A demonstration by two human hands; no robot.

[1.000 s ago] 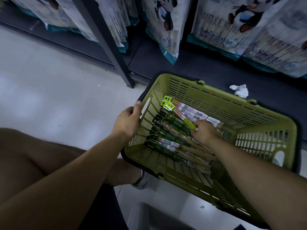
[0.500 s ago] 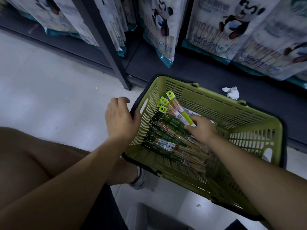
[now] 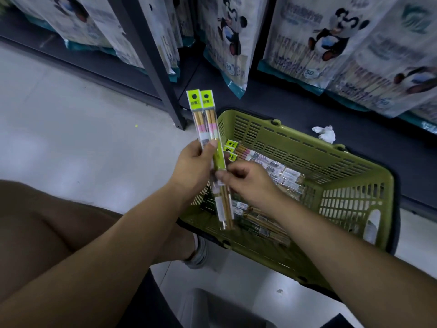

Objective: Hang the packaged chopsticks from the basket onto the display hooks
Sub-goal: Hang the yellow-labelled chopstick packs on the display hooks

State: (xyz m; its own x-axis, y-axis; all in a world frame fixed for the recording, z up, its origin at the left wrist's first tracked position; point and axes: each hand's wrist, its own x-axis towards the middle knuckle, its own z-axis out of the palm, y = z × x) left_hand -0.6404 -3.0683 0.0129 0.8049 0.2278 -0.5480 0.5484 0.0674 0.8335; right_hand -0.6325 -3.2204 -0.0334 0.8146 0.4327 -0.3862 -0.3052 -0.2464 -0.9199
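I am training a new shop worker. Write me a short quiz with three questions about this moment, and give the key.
1. Multiple choice: how many yellow-green header tags show above the left hand? A one, B two, C four.
2. Short answer: what grips the held packs: the left hand, the right hand, or both?
3. True or false: loose packs lie in the green basket.
Key: 1 B; 2 both; 3 true.

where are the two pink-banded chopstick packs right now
Head view, left of centre: the two chopstick packs stand upright in the left hand, pinched lower down by the right hand, by the left end of the green basket.
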